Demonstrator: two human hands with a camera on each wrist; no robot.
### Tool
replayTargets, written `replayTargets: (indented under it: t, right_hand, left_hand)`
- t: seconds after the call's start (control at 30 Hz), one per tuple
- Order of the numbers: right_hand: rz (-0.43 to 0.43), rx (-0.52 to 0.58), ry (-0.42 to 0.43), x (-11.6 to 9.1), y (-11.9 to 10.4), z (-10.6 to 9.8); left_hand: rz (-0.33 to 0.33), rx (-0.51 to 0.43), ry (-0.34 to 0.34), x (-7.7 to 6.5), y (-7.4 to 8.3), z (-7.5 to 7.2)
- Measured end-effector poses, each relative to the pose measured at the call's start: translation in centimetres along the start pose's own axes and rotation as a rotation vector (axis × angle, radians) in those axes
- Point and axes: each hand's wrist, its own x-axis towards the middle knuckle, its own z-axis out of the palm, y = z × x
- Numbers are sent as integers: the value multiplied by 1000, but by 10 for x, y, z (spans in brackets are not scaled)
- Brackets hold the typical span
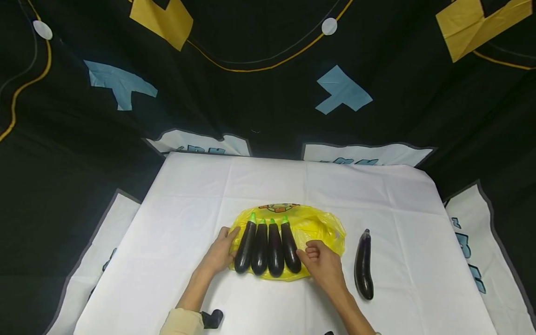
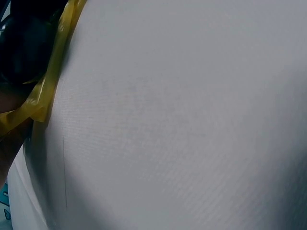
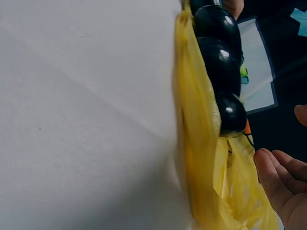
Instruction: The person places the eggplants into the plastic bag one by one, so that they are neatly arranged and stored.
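Note:
Several dark purple eggplants [image 1: 275, 251] with green stem ends lie side by side on a flattened yellow plastic bag [image 1: 318, 228]. My left hand [image 1: 219, 251] is at the bag's left edge, beside the leftmost eggplant [image 1: 245, 246]. In the left wrist view, a fold of the bag [image 2: 45, 93] runs between its fingers, which pinch it. My right hand [image 1: 322, 265] hovers over the bag's right part, its fingers loosely bent and holding nothing. Its thumb is close to the rightmost eggplant [image 1: 290, 246]; in the right wrist view, the fingers [image 3: 280, 175] look apart from the eggplants.
A single eggplant [image 1: 364, 265] lies on the white tablecloth [image 1: 418, 260] to the right of the bag. Behind the table hangs a dark patterned cloth [image 1: 259, 107]. A black object [image 1: 212, 319] shows by the left wrist.

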Motion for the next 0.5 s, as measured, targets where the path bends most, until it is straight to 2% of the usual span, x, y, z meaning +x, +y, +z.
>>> replayTargets:
  t: [0.3,0.5]
  right_hand:
    - [-2,20,38,-4,-4,-16]
    - [1,24,62,-6,-2,-28]
  left_hand:
    - [30,8,16,-1,0,0]
    - [22,5,11,-1,1,0]
